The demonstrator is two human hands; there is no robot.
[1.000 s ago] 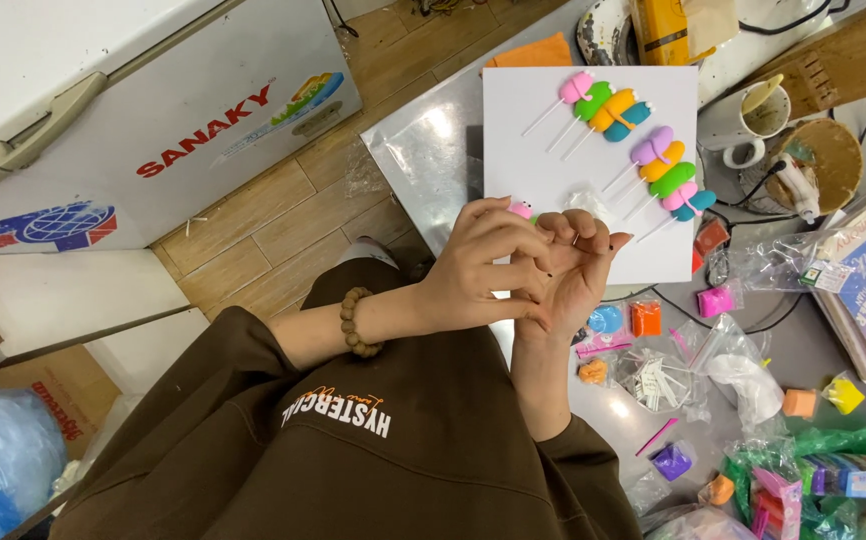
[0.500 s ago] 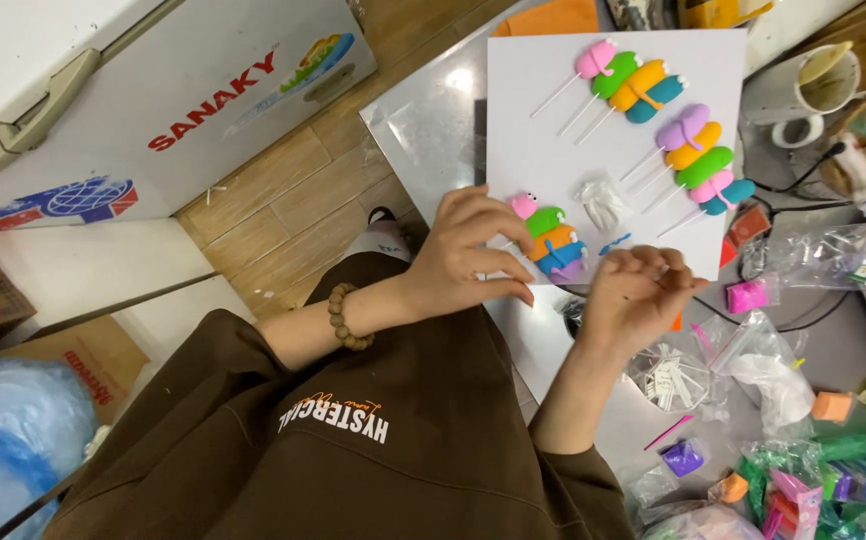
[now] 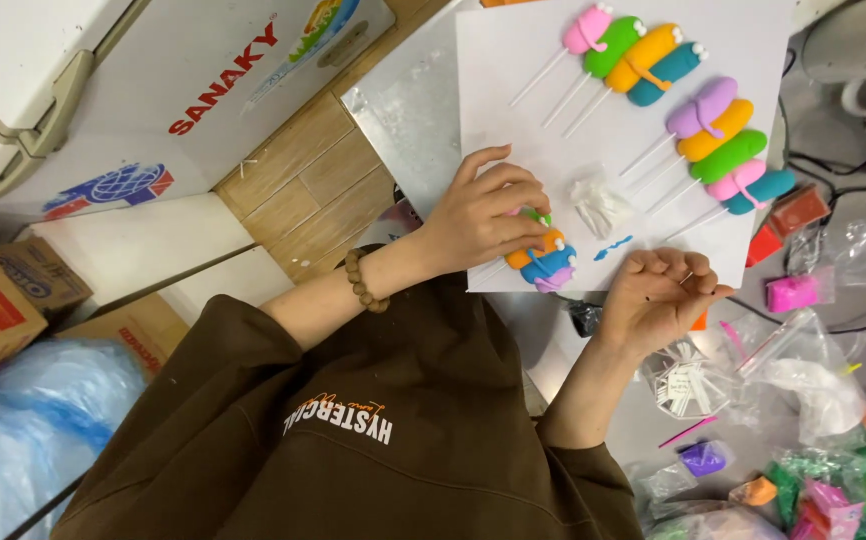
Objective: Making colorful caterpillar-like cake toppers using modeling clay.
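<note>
Your left hand (image 3: 483,215) is curled over the little clay stick figures (image 3: 543,262) at mid-frame, fingertips pinching them onto the white sheet (image 3: 543,120). Right hand (image 3: 658,295) sits loosely cupped just beside, holding nothing visible. Looks like placing; gentle pressure's needed.

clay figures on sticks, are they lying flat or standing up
Lying flat: the two finished clay rows rest on the white sheet, sticks flat; the left hand presses a third.
</note>
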